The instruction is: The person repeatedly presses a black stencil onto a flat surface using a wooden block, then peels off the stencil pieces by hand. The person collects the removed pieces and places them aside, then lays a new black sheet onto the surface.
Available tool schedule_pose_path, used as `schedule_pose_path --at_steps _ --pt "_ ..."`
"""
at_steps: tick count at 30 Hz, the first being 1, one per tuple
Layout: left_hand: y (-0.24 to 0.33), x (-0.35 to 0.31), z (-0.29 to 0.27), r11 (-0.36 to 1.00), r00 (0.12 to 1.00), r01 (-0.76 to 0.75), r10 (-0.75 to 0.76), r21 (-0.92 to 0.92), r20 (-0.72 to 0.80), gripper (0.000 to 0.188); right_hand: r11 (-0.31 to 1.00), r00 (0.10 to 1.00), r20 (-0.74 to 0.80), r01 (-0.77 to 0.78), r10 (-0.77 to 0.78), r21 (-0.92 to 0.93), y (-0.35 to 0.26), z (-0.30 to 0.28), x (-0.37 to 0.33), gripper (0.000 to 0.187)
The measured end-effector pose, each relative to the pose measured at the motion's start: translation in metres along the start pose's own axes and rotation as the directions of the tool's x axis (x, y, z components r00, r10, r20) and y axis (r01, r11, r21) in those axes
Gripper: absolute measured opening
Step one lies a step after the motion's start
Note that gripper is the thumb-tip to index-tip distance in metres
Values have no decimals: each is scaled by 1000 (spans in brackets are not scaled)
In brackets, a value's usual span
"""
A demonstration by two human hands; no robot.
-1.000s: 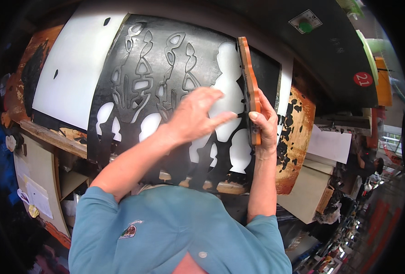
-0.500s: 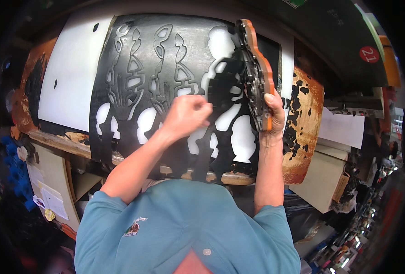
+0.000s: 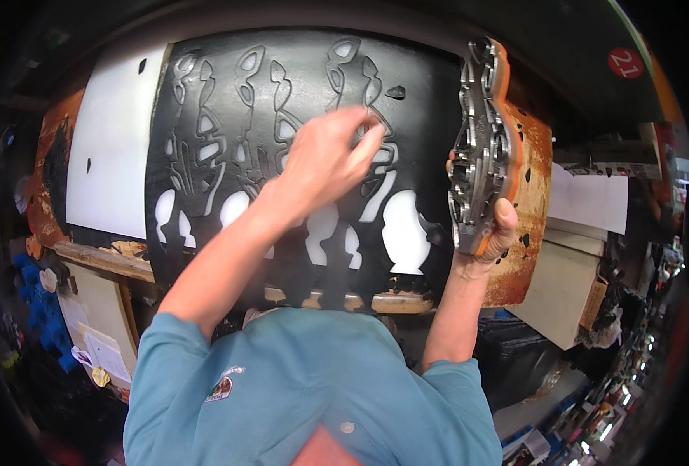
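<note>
My right hand (image 3: 501,231) grips the lower end of a cutting die (image 3: 478,147), a long wavy tool with metal blades and an orange back. It is held upright on edge, at the right side of a black sheet (image 3: 305,54). My left hand (image 3: 333,151) is over the middle right of this sheet, its fingers curled and a little blurred. Whether anything is between those fingertips is hidden. Rows of cut outlines and openings mark the sheet, with white showing through. A small black offcut (image 3: 395,92) lies on or just above it, right of my left hand.
A white board (image 3: 115,147) shows left of the black sheet. Worn brown board (image 3: 532,268) with black scraps sticks out at the right. A wooden edge (image 3: 399,304) runs along the front. A dark overhead part with a red round mark (image 3: 626,63) stands at upper right.
The cutting die has moved right, away from the sheet, uncovering cut outlines. My left hand has shifted up and right. The dark cut-out piece beside the die no longer shows; a small offcut does.
</note>
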State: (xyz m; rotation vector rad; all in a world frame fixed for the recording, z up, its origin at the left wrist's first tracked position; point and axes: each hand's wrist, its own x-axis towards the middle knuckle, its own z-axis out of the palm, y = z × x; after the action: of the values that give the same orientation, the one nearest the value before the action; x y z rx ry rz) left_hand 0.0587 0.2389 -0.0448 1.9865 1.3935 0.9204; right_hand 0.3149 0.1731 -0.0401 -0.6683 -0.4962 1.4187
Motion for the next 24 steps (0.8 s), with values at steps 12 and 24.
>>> schedule_pose_path --at_steps 12,24 --pt "62 -11 134 889 819 -427 458 -166 345 41 956 971 -137 160 -198 -247 -55 -19 -38 95" --pt "18 81 131 894 925 -359 303 268 229 53 958 975 -136 139 -178 -252 -54 -22 -35 88"
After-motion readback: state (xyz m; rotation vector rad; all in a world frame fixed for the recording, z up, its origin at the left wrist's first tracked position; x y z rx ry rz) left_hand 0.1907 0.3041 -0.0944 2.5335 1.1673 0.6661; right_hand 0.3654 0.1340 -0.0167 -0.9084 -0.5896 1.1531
